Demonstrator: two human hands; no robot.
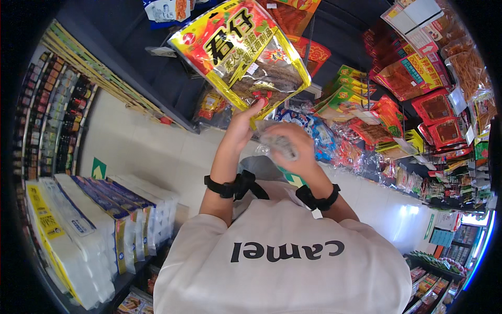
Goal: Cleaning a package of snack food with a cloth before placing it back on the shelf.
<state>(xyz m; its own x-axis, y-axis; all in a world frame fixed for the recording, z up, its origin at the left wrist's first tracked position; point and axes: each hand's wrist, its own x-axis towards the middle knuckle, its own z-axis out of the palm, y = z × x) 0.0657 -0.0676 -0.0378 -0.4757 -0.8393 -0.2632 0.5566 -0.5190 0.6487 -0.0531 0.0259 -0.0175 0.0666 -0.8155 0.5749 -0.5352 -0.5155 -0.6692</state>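
My left hand point(244, 127) grips the lower edge of a large yellow and red snack bag point(251, 59), thumb on its front. The bag has a clear window with brown food inside and stands tilted before the shelves. Just right of it, my right hand point(296, 151) is blurred and closed around a crumpled grey cloth point(283, 146). Whether the cloth touches the bag's bottom corner I cannot tell. Black straps with small boxes circle both wrists.
Hanging snack packets point(415, 76) crowd the rack at right, with blue packets point(313, 129) lower down. Packs of tissue rolls point(78, 235) stand at lower left. Dark shelving point(117, 59) runs along the upper left, beside the pale tiled floor point(129, 133). Bottles point(78, 104) line the far left.
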